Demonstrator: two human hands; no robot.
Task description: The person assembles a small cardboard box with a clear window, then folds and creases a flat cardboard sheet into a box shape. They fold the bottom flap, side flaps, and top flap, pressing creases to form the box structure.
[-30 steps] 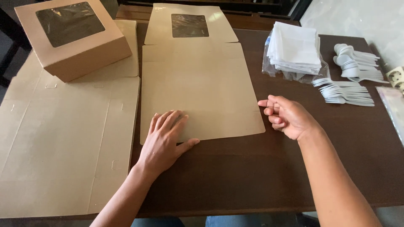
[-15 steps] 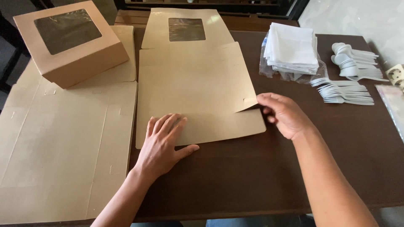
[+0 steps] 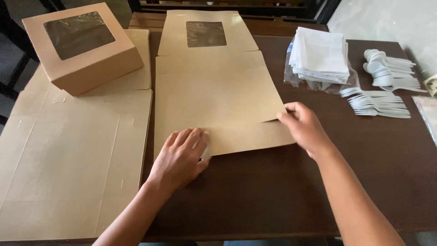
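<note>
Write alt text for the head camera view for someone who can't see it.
Two bare hands work a flat brown box blank on a dark table: the left hand presses its near edge, the right hand lifts a side flap. A folded windowed box sits far left; napkins and white cutlery lie right.

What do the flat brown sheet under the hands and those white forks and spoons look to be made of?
The flat brown sheet looks like matte kraft cardboard: dull tan, creased along fold lines, with a clear film window. The white forks and spoons look like thin, smooth plastic, though that is less certain.
</note>
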